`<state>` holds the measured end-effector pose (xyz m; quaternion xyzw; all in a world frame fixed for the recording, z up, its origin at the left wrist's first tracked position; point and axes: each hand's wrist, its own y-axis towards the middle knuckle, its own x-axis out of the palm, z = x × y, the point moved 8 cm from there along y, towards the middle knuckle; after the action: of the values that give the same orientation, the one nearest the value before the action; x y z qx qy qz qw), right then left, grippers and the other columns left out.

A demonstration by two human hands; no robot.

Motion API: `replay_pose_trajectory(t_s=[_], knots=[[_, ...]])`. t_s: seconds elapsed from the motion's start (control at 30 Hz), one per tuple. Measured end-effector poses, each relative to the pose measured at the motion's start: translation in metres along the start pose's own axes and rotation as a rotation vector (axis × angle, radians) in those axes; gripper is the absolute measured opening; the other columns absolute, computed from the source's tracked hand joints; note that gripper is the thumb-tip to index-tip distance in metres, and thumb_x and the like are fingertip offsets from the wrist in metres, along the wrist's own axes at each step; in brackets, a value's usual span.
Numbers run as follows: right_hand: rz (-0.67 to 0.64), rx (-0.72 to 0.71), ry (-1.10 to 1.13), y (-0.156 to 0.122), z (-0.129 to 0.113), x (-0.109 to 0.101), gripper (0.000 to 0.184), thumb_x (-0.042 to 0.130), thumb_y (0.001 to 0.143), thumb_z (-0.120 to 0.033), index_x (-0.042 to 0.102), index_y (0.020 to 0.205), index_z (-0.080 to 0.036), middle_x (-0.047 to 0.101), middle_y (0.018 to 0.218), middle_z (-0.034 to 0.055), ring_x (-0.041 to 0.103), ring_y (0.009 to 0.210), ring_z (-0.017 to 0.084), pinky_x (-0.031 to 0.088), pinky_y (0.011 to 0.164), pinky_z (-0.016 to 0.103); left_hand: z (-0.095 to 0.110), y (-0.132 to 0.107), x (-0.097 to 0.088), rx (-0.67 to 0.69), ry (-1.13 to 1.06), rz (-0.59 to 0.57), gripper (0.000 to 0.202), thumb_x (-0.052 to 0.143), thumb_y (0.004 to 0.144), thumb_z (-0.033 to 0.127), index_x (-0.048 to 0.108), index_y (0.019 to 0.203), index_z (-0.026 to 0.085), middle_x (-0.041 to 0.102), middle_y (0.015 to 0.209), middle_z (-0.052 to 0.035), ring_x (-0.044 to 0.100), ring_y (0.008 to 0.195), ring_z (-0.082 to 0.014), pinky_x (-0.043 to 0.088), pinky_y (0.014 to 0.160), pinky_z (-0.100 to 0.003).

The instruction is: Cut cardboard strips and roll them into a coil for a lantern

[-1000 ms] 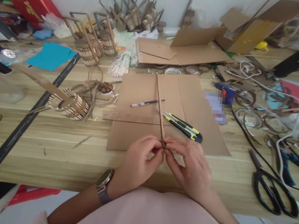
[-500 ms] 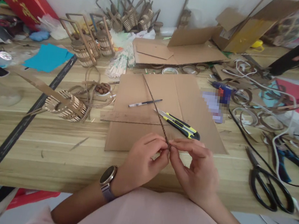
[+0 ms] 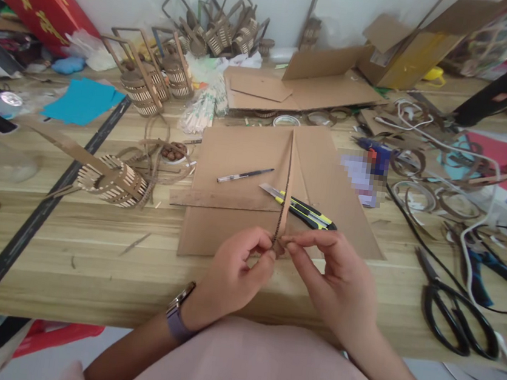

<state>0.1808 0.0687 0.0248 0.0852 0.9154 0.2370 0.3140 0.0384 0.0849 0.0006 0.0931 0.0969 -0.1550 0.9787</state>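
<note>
Forward runs the cardboard strip (image 3: 290, 176), end pinched by fingertips of left hand (image 3: 235, 276) and right hand (image 3: 342, 281).

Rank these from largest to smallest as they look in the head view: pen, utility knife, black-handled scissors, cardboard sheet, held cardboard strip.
1. Cardboard sheet
2. Black-handled scissors
3. Utility knife and held cardboard strip: about equally long, and the strip crosses in front, so unranked
4. Pen

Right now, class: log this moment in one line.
left hand: pinching cardboard strip | right hand: pinching strip's near end | utility knife: on cardboard sheet
</note>
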Motion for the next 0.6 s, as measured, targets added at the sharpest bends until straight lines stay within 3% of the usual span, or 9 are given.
replay_pose_trajectory(t_s=[0.13,0.23,0.3,0.37,0.5,0.6], knots=[[-0.094,-0.228,-0.063,0.007,-0.025,0.001,0.012,0.059,0.092,-0.015,0.063,0.095,-0.026,0.073,0.082,-0.0013,0.070,0.075,0.016,0.055,0.067,0.028,-0.009,-0.005,0.001,-0.118,-0.074,-0.011,0.012,0.051,0.090,0.021,0.051,0.079,0.020,0.056,0.075,0.0005,0.051,0.066,-0.0122,0.038,0.054,-0.021],[-0.117,-0.300,-0.083,0.011,-0.028,-0.005,0.016,0.058,0.093,-0.016,0.063,0.104,-0.028,0.075,0.093,0.0011,0.071,0.085,0.018,0.056,0.074,0.032,-0.012,-0.009,0.000,-0.159,-0.078,-0.014,0.014,0.052,0.093,0.028,0.053,0.082,0.020,0.054,0.074,0.0006,0.049,0.064,-0.0121,0.036,0.050,-0.021],[-0.086,-0.265,-0.165,0.017,-0.011,-0.012,0.016,0.056,0.095,-0.020,0.063,0.108,-0.028,0.074,0.099,0.0034,0.070,0.092,0.020,0.056,0.078,0.036,-0.010,-0.011,-0.003,-0.151,-0.050,0.004,0.015,0.052,0.093,0.029,0.054,0.082,0.020,0.056,0.075,-0.0006,0.051,0.066,-0.0128,0.035,0.048,-0.020],[-0.066,-0.192,-0.309,0.024,0.021,-0.013,0.017,0.054,0.097,-0.025,0.063,0.111,-0.026,0.073,0.101,0.0064,0.069,0.094,0.023,0.055,0.081,0.038,-0.008,-0.011,-0.007,-0.130,-0.039,0.035,0.014,0.052,0.093,0.029,0.057,0.083,0.019,0.061,0.079,-0.0025,0.055,0.070,-0.0140,0.036,0.048,-0.020],[-0.264,-0.141,-0.563,0.033,0.088,0.019,0.031,0.052,0.095,-0.035,0.063,0.117,-0.016,0.071,0.109,0.0151,0.066,0.095,0.030,0.053,0.081,0.047,-0.005,-0.009,-0.010,-0.095,-0.079,0.072,0.014,0.054,0.094,0.029,0.060,0.086,0.019,0.067,0.084,-0.0042,0.059,0.073,-0.0147,0.044,0.055,-0.022],[-0.312,-0.125,-0.597,0.036,0.110,0.037,0.033,0.056,0.090,-0.029,0.063,0.119,-0.014,0.070,0.106,0.0159,0.063,0.095,0.031,0.051,0.081,0.045,-0.002,-0.008,-0.009,-0.075,-0.088,0.067,0.015,0.055,0.094,0.030,0.060,0.086,0.019,0.067,0.083,-0.0040,0.061,0.075,-0.0150,0.048,0.061,-0.024]])
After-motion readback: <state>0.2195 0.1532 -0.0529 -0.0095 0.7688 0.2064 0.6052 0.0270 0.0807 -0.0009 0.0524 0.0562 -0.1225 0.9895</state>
